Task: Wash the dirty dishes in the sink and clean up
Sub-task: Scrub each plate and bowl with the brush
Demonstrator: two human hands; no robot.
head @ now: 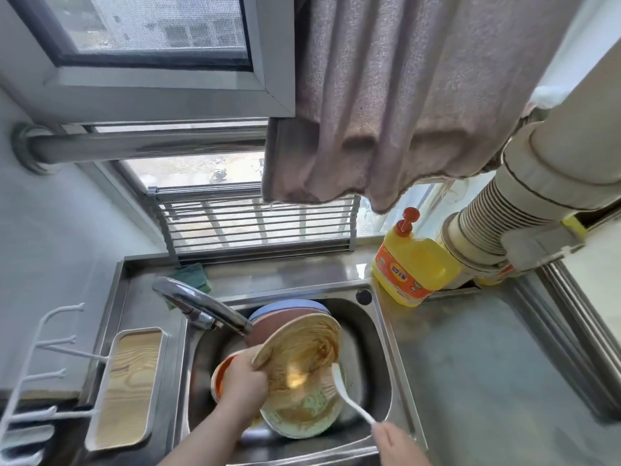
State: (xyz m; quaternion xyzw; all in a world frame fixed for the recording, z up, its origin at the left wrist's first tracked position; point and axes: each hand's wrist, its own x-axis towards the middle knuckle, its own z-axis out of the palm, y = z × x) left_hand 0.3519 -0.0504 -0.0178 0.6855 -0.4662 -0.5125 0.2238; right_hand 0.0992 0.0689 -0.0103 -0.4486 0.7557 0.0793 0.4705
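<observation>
The dirty plate [299, 348] stood tilted over the sink [379, 334], its left rim gripped by the left hand [243, 381]. The right hand [400, 443] gripped a white spoon [349, 396], whose long handle ran up-left to the plate's lower right edge.

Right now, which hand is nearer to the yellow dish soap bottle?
Right. The right hand, holding the white spoon, sits at the sink's near right edge, below the dish soap bottle. The left hand grips the dirty plate farther left.
</observation>
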